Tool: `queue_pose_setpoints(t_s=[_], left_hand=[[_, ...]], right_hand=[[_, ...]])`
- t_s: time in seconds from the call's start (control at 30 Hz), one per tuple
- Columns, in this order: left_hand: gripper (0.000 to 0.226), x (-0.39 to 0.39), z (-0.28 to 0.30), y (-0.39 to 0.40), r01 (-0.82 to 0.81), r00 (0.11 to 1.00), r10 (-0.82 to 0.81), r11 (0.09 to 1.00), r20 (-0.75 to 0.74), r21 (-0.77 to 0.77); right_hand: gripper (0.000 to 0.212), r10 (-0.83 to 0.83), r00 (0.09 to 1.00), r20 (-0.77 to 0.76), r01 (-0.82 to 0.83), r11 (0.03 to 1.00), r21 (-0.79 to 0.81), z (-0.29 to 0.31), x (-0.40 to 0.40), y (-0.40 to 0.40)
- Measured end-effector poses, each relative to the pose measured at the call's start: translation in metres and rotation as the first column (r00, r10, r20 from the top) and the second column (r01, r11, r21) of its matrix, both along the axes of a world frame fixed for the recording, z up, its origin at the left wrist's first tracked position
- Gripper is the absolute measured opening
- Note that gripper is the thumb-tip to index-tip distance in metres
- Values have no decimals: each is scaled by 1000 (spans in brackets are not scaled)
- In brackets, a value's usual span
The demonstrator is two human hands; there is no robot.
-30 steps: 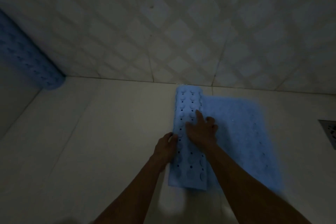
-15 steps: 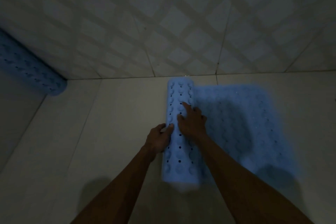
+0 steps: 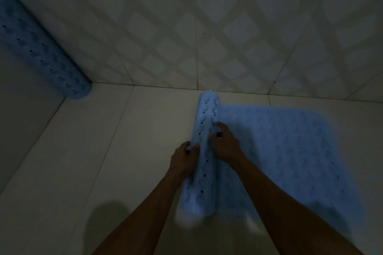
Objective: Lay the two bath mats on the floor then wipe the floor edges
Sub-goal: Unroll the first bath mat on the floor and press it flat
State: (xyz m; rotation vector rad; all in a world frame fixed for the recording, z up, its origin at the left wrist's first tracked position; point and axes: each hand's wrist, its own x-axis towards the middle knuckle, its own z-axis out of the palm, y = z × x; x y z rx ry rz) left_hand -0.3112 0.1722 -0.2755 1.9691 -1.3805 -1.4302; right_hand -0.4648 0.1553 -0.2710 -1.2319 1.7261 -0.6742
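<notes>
Left hand (image 3: 184,157), right hand (image 3: 224,144): I see both gripping first mat's roll (image 3: 202,151) | flat part (image 3: 290,155) right of them | second mat (image 3: 41,54) far left, rolled | wiping not begun.

Seeing pale blue bath mat (image 3: 290,151) at centre right of frame, raised bumps and rows of small dark holes on rolled part. Second rolled mat (image 3: 47,56) at upper left, same blue, same dark dots. Floor (image 3: 103,161) plain off-white tiles. Wall (image 3: 207,27) whitish, grey diamond lattice pattern.
</notes>
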Motion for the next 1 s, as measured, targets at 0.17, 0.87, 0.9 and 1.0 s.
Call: queue_pose_setpoints(t_s=[0.17,0.87,0.9,1.0], left_hand=[[89,34,-3,-2,22,999,-22,1000,-48,11],[64,126,-18,19,-103,994,105,987,10,-126],[64,128,-18,19,-107,993,112,985,24,-136],[41,133,-19,17,-84,992,107,959,71,-270]], right_hand=[[47,101,995,-25,-100,994,49,-6,42,-9],[47,178,984,18,-171,964,-205,-20,161,-26],[48,173,984,27,-163,960,-230,-21,163,-27],[53,162,985,58,-142,956,-257,-21,162,-29]])
